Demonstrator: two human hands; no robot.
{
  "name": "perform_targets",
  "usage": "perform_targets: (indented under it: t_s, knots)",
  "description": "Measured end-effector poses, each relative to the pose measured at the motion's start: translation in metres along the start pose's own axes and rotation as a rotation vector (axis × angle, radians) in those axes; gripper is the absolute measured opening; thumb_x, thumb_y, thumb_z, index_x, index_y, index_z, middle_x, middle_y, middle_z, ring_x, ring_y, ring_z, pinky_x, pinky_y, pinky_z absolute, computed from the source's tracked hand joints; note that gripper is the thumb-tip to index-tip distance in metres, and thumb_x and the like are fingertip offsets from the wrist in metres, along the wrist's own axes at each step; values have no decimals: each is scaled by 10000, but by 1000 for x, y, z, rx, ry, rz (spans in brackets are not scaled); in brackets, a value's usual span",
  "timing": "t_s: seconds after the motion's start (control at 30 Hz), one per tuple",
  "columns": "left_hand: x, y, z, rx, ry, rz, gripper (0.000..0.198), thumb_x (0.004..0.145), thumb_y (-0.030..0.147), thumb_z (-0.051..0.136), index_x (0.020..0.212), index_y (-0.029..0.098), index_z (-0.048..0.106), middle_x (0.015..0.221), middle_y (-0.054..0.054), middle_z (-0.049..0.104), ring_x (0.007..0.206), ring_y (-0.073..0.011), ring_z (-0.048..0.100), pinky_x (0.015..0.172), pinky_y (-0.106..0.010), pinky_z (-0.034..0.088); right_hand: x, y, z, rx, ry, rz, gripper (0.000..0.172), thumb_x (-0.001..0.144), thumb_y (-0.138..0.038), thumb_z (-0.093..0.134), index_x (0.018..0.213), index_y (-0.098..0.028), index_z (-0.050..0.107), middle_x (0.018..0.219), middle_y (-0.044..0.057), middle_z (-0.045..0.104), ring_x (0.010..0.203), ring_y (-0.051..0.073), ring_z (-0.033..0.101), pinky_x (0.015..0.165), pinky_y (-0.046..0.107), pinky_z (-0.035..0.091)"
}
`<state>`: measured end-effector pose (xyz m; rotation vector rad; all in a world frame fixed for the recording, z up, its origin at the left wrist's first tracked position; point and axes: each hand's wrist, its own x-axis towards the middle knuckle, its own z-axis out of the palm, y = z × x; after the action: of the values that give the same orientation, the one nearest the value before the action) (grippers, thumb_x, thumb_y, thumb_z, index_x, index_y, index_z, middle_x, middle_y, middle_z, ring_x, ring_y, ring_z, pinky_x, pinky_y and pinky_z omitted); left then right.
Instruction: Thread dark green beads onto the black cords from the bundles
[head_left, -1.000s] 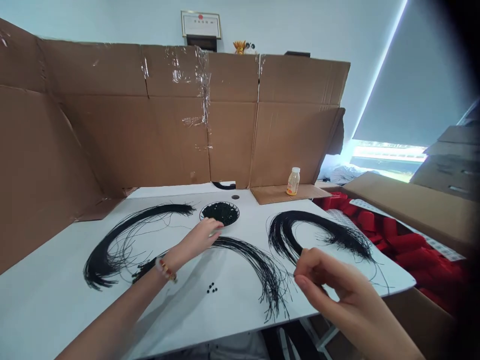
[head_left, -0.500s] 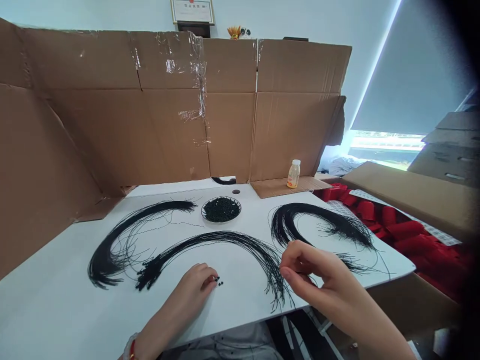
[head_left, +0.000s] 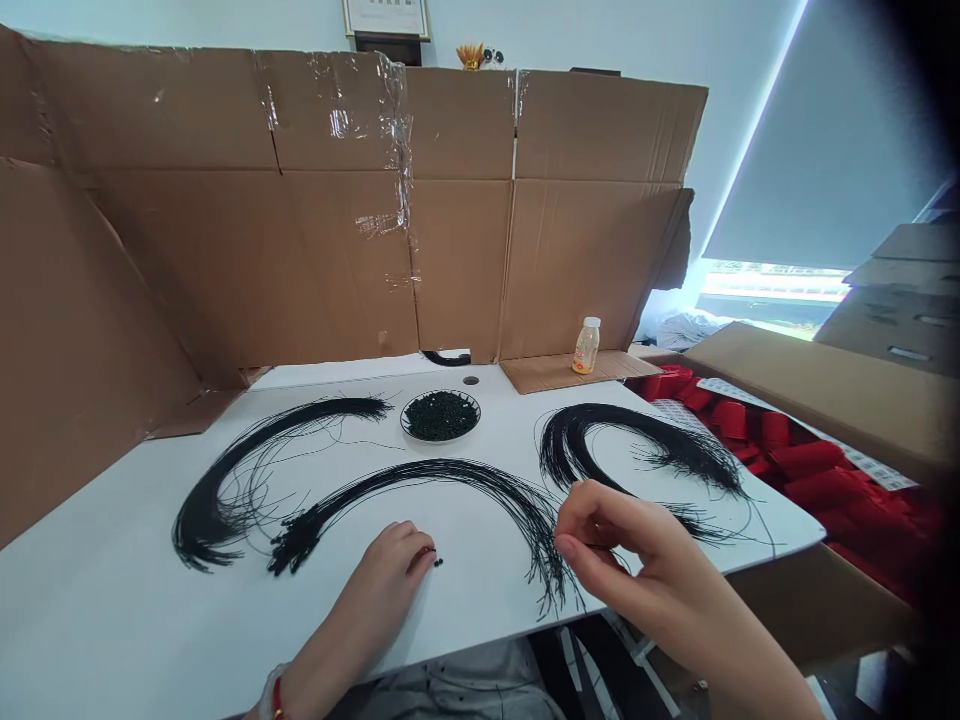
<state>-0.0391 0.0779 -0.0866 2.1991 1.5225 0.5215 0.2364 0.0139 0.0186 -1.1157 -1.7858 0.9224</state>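
My left hand (head_left: 391,568) rests on the white table with thumb and forefinger pinched together. A small dark bead shows at its fingertips, and a few loose black beads (head_left: 439,562) lie just to their right. Above the table's front edge, my right hand (head_left: 634,565) is raised in a pinch. A thin dark line, seemingly a black cord, shows between its fingers; most of it is hidden. Between and beyond my hands, a bundle of black cords (head_left: 442,468) curves in an arc, its loose right ends close to my right fingertips.
A white dish (head_left: 403,424) full of black beads stands at mid-table. Further cord bundles lie at left (head_left: 206,505) and right (head_left: 570,435). A cardboard screen (head_left: 322,260) surrounds the back and left. A small bottle (head_left: 586,347) stands behind; red items (head_left: 817,460) fill a box at right.
My left fingertips have closed in over the loose beads, and fewer of them show. The right hand keeps its raised pinch. The view has shifted slightly.
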Motion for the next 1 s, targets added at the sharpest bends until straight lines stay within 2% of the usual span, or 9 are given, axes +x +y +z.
perform_targets:
  t_s: [0.43, 0.53, 0.6, 0.7, 0.8, 0.9, 1.0]
  knots:
    - [-3, -13, 18, -71, 125, -23, 246, 966, 232, 463, 820, 239, 661, 898, -65, 694, 881, -267, 659, 809, -398, 503, 13, -1, 16, -6, -58, -28, 136, 970, -214, 583, 834, -211, 572, 771, -21, 542, 671, 138, 437, 575, 253, 352]
    - [-1, -13, 15, -101, 142, -30, 266, 976, 272, 448, 840, 237, 674, 897, -65, 702, 835, -259, 666, 766, -382, 510, 18, 0, 23, 24, -48, -34, 136, 973, -234, 610, 842, -203, 595, 778, -24, 555, 687, 131, 455, 589, 241, 369]
    - [4, -10, 6, -183, 146, -32, 272, 970, 355, 484, 847, 239, 698, 890, -59, 710, 791, -250, 656, 730, -367, 507, 22, 0, 28, 65, -50, -43, 146, 969, -253, 637, 836, -198, 611, 769, -27, 554, 691, 126, 460, 595, 238, 375]
    - [10, 6, -14, -504, 195, -62, 307, 870, 532, 646, 884, 241, 739, 903, -50, 722, 804, -241, 637, 736, -342, 514, 28, 2, 37, 177, -38, -50, 153, 949, -259, 670, 818, -194, 623, 768, -26, 558, 710, 128, 493, 618, 235, 415]
    - [8, 38, -30, -889, 271, -122, 417, 738, 611, 802, 912, 236, 746, 757, -7, 661, 752, -205, 588, 710, -305, 506, 32, 5, 47, 354, 4, -13, 180, 941, -291, 680, 805, -189, 620, 795, -18, 597, 662, 117, 538, 607, 236, 480]
    - [0, 75, -34, -1227, 316, -75, 384, 689, 574, 882, 837, 249, 741, 720, 24, 609, 728, -163, 549, 726, -271, 489, 34, 5, 55, 553, 56, -29, 211, 938, -340, 698, 808, -185, 637, 835, 9, 658, 707, 138, 621, 627, 249, 555]
    - [-8, 100, -28, -1388, 340, -26, 348, 674, 530, 911, 746, 239, 734, 736, 16, 600, 702, -152, 532, 667, -259, 487, 29, 1, 58, 713, 72, -68, 216, 931, -346, 732, 812, -184, 654, 913, 42, 703, 856, 176, 683, 715, 269, 610]
